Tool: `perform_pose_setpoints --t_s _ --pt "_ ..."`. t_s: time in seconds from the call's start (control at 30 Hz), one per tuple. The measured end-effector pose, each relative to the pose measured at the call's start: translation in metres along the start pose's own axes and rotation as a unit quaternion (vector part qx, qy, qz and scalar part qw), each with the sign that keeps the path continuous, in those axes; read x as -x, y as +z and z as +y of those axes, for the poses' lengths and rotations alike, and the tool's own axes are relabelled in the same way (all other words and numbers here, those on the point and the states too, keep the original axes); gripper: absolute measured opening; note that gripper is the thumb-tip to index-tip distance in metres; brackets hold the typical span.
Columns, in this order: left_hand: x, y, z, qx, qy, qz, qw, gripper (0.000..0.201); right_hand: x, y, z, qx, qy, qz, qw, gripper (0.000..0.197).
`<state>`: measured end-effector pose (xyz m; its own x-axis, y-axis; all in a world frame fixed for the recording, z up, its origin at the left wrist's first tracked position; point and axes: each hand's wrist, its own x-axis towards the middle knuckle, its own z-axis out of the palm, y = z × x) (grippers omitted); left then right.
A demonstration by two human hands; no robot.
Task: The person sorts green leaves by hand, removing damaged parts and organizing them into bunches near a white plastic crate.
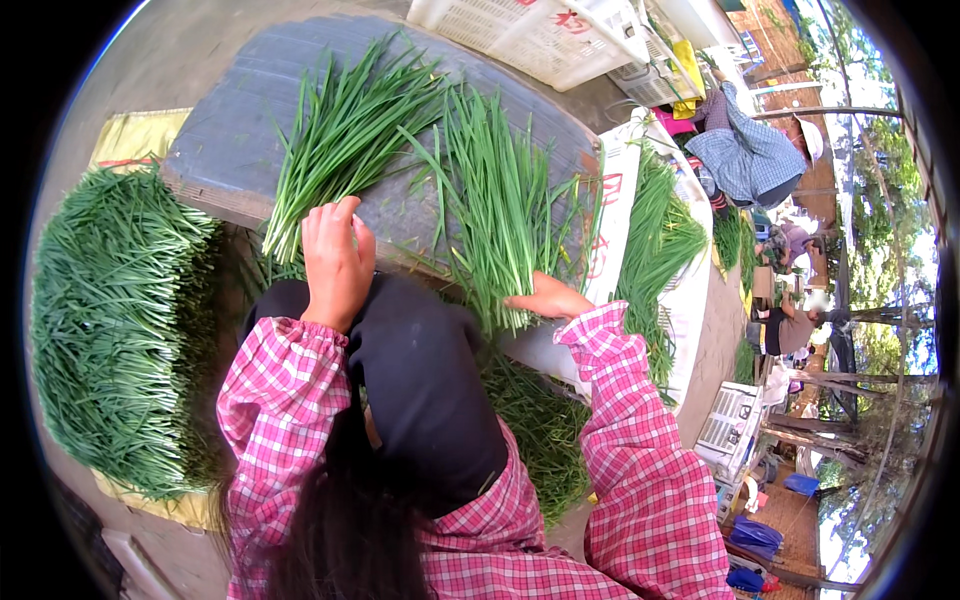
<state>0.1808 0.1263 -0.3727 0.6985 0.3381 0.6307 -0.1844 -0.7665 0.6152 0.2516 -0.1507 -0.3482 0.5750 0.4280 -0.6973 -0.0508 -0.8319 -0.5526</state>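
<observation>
Two loose bunches of garlic chives, long green leaves with pale stalk ends, lie on a dark grey board (240, 110). Beside the stalk ends of the left bunch of garlic chives (345, 135) is my left hand (338, 258), its fingers curled in; whatever they pinch is hidden. My right hand (552, 298) closes around the lower stalks of the right bunch of garlic chives (495, 190), thumb on top and the other fingers mostly hidden. The leaf tips of both bunches point away from me.
A tall stack of garlic chives (120, 330) stands at left on yellow sacking (145, 135). More chives (655, 240) lie on a white sack (615, 205) at right, and loose greens (535, 430) lie below the board. White crates (540, 40) stand beyond; a person (745, 150) bends at far right.
</observation>
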Motion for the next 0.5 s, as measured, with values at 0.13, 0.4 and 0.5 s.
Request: perform_pose_setpoints --t_s 0.13,0.4,0.5 --pt "-0.001 0.003 0.003 0.014 0.002 -0.008 1.000 0.029 0.007 -0.009 0.004 -0.186 0.146 0.001 0.972 0.037" --pt "-0.002 0.005 0.007 0.022 -0.017 -0.038 0.999 0.026 0.016 -0.001 0.008 -0.361 0.153 0.030 0.919 0.058" --pt "0.000 0.007 0.005 0.027 -0.027 -0.042 0.998 0.026 0.019 -0.005 -0.009 -0.284 0.177 -0.011 0.942 0.057"
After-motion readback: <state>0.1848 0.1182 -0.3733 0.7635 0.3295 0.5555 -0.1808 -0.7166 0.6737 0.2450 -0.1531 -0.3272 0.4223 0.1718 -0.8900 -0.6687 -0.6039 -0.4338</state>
